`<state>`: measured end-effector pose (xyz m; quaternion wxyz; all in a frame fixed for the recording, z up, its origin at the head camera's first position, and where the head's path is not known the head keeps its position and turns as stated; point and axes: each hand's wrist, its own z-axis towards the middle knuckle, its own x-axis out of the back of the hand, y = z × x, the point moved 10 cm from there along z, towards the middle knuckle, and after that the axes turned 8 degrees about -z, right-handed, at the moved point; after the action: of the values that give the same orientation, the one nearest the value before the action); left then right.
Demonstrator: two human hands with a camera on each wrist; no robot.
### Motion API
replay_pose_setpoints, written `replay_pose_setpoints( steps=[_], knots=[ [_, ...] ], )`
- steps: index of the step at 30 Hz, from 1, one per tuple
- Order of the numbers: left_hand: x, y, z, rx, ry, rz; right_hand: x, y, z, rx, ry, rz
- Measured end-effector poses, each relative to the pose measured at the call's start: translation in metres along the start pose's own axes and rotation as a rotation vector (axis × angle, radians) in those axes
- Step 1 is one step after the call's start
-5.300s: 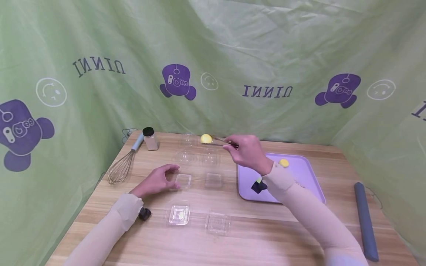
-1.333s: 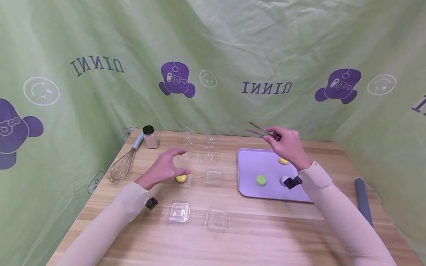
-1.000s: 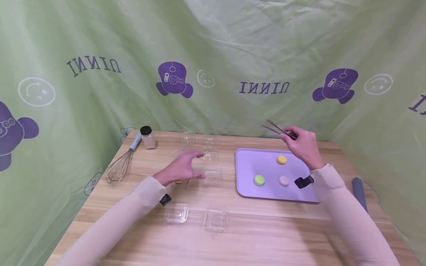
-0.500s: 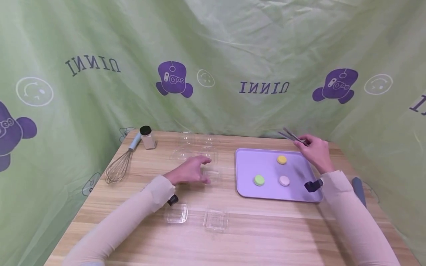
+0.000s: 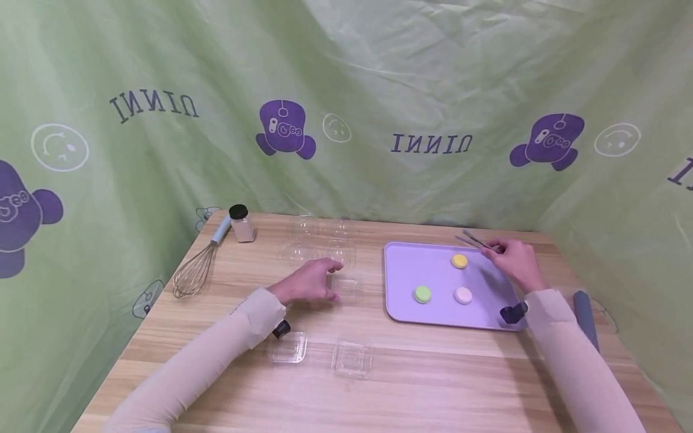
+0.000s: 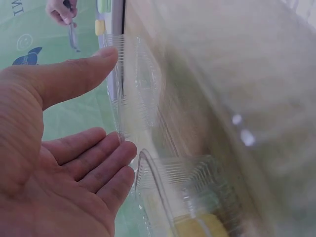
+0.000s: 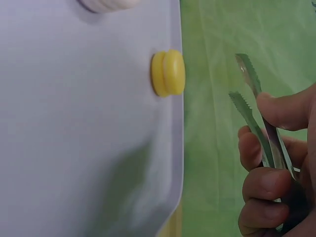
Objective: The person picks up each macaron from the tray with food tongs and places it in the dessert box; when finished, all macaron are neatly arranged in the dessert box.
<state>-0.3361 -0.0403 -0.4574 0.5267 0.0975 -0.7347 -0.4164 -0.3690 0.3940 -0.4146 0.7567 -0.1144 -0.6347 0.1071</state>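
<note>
My left hand (image 5: pixel 311 281) is held with thumb and fingers apart beside a clear plastic box (image 5: pixel 346 287), gripping nothing. In the left wrist view, a yellow macaron (image 6: pixel 200 226) sits in another clear box (image 6: pixel 182 170) by the fingertips; the hand and sleeve hide it in the head view. My right hand (image 5: pixel 514 260) holds metal tongs (image 5: pixel 474 239) above the far right of the lilac tray (image 5: pixel 403 313). Nothing is between the tongs' parted tips. On the tray lie a yellow macaron (image 5: pixel 459 261), a green macaron (image 5: pixel 423 294) and a pale pink macaron (image 5: pixel 463 295).
Two clear boxes, one at front left (image 5: pixel 289 347) and one at front right (image 5: pixel 352 358), stand nearer the person. Clear domed lids (image 5: pixel 339 251) are behind the left hand. A whisk (image 5: pixel 196 270) and black-capped jar (image 5: pixel 242 224) stand left; a grey-blue roller (image 5: pixel 586 319) lies right.
The yellow macaron from the tongs now sits in the left box. My right hand has moved right, over the tray, with the tongs. My left hand has shifted right to the neighbouring box.
</note>
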Motion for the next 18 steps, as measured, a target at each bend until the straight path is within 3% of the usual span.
replay_pose_setpoints(
  steps=[11, 18],
  knots=[
    [-0.001, 0.0, -0.001, 0.0, 0.008, 0.011, -0.027, 0.011, -0.013, 0.019, -0.172, -0.034],
    [-0.001, -0.002, 0.0, 0.005, 0.007, 0.011, -0.033, 0.011, -0.018, 0.053, -0.191, -0.033]
  ],
)
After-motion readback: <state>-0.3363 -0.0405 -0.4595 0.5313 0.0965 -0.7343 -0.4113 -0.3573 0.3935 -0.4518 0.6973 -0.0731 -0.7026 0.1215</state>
